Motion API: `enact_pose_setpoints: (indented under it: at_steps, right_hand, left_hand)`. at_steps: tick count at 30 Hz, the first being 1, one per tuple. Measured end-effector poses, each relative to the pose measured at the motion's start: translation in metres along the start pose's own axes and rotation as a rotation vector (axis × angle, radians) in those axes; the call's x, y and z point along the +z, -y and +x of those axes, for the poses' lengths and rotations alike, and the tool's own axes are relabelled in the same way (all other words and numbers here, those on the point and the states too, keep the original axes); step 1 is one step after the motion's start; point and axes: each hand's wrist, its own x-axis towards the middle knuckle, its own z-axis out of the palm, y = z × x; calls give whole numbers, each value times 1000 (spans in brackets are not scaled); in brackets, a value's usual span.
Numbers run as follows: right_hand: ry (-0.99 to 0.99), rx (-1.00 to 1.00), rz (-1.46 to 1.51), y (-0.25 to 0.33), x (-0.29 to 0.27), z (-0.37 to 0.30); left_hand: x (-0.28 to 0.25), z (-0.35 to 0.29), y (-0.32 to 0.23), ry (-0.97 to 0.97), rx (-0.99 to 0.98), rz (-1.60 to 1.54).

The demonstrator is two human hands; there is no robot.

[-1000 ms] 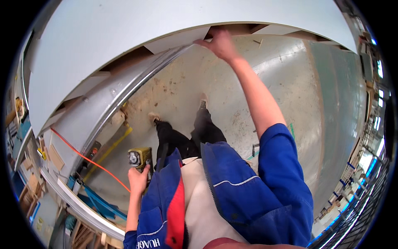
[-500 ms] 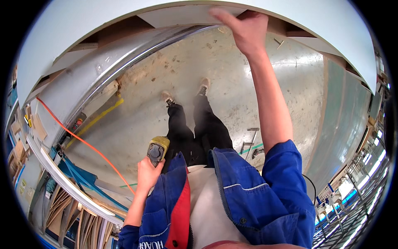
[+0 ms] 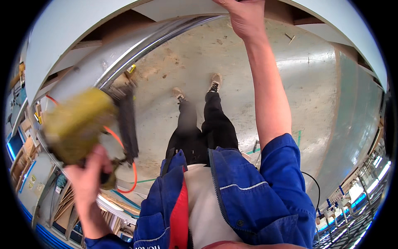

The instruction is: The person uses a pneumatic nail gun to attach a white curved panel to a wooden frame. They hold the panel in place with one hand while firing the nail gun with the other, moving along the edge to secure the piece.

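Note:
My left hand (image 3: 89, 174) is wrapped round the grip of a yellow nail gun (image 3: 78, 124), raised at the left and smeared by motion. The gun's dark magazine (image 3: 126, 120) points up and down on its right side, and an orange air hose (image 3: 135, 176) hangs by its lower end. At the top, my right hand (image 3: 248, 18) grips the edge of a large white panel (image 3: 58, 39). Its fingertips are cut off by the upper rim of the view. Wooden ribs and hollow gaps show along the panel's underside.
Below the panel runs a shiny metal edge (image 3: 124, 58) of a grey surface. Wood strips (image 3: 64, 207) are stacked at the lower left. On the concrete floor (image 3: 298, 108) lie a small stick (image 3: 290, 38) and a green strip. A rack with clamps (image 3: 331, 211) stands at the lower right.
My left hand has lifted the nail gun from beside my leg up and to the left, closer to the view. The right hand stays at the panel edge, now higher in the picture.

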Motion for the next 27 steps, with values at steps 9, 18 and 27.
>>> enact_pose_setpoints:
  at_steps: [9,18,27]
  right_hand:
    - [30,-141,44,-3,5,4]
    - [-99,-58,222,-23,8,1]
    - [-211,-154,370,-38,30,1]
  left_hand:
    - [-2,65,-144,24,225,159]
    - [11,75,-165,10,184,311]
    - [18,71,-177,31,182,463]
